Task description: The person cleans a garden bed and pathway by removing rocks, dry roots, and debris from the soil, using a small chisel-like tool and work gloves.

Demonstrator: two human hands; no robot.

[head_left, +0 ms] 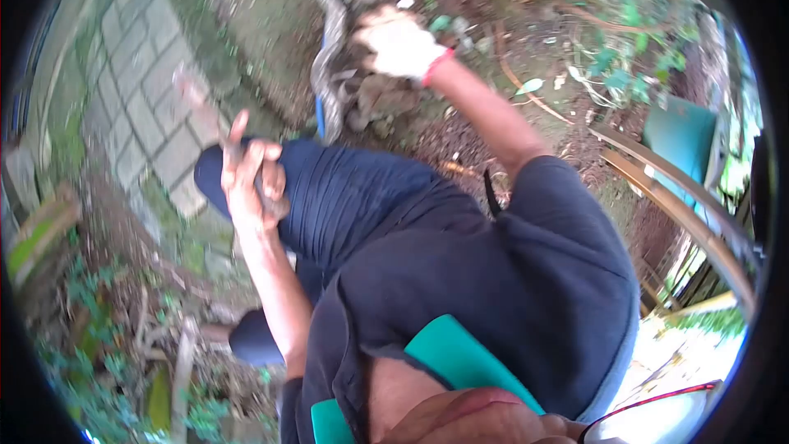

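My left hand (253, 173) is bare and raised beside my left knee, its fingers wrapped round a slim hand tool (191, 86). The tool's rounded handle end shows below the palm, while its far end is smeared by motion, so I cannot tell its kind. Reaching forward over the soil, my right hand (399, 43) wears a white glove (403, 45) with a red cuff. The glove is overexposed and blurred, and its fingers are hard to make out. Just left of it runs a wavy grey edging strip (330, 57) with a blue line along it. Brown clods (382, 99) lie under the glove.
Grey paving bricks (148, 74) form a path on the left. Wooden rails (666, 189) and a green chair-like panel (680, 141) stand at the right. A thin brown hose or root (514, 74) crosses the soil. Leafy plants (90, 321) grow at lower left.
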